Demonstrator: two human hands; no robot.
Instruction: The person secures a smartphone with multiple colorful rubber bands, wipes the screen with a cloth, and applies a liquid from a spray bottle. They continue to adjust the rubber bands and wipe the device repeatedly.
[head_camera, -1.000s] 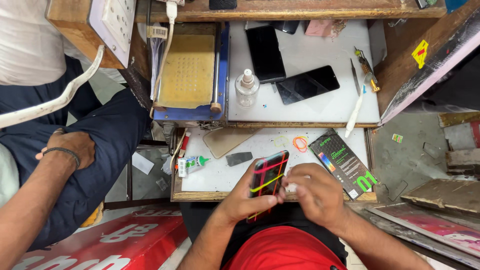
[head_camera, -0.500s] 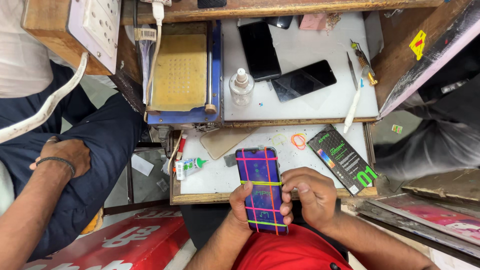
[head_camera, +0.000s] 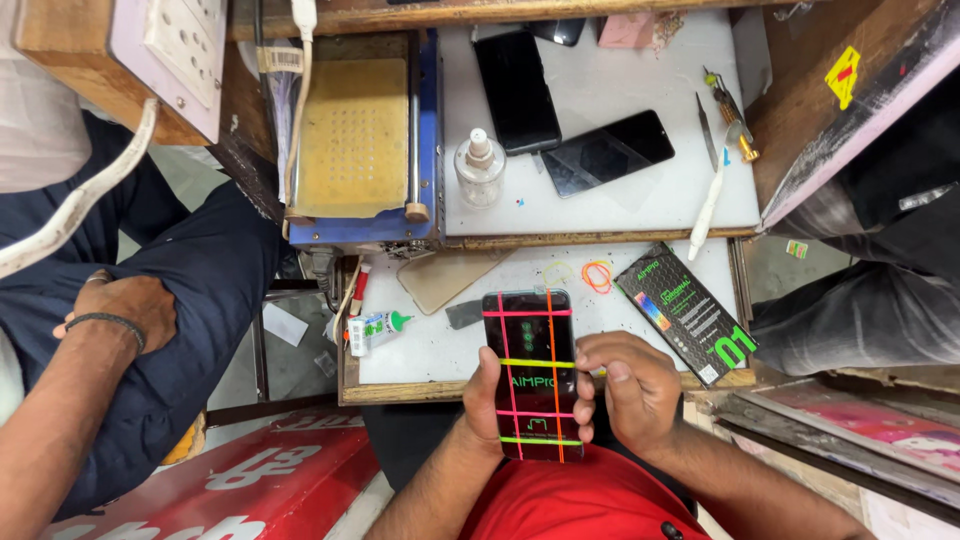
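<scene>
The person's left hand (head_camera: 487, 398) grips the left edge of a dark rectangular phone-sized panel crossed by pink, orange and green lines (head_camera: 531, 375), fingers curled shut around it, holding it flat and face up over the near edge of the white worktop (head_camera: 430, 350). The right hand (head_camera: 632, 388) clamps the panel's right edge, thumb pressed on its face and fingers bent together beside it. A black retail box with green print (head_camera: 688, 313) lies just right of it, and a small white green-capped glue tube (head_camera: 377, 327) to the left.
</scene>
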